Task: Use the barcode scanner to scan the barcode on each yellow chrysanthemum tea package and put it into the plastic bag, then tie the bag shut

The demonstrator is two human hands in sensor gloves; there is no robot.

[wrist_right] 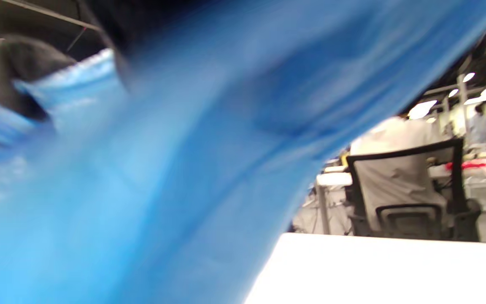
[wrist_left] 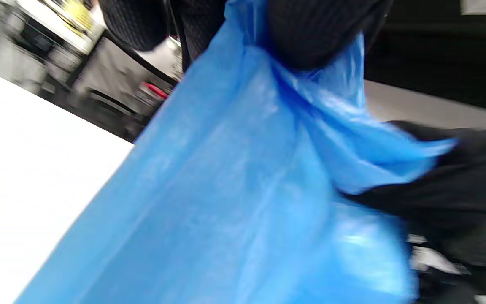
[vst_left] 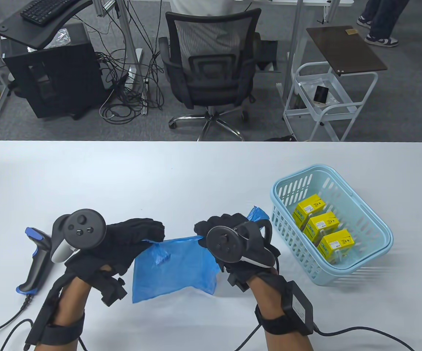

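Gripping the blue plastic bag [vst_left: 174,268] at either edge, both hands' fingers [vst_left: 149,228] curled, wrist views blurred, bag mouth hidden.

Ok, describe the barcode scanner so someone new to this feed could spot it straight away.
Start at the white table and go to its near left corner, outside the left hand. The barcode scanner lies flat there, apart from the blue plastic bag. It is the only pistol-shaped tool: black with blue trim and a cable trailing from its handle.

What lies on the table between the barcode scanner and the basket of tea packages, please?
In the table view, the blue plastic bag, gripped by the left hand and right hand, lies between the scanner and basket.
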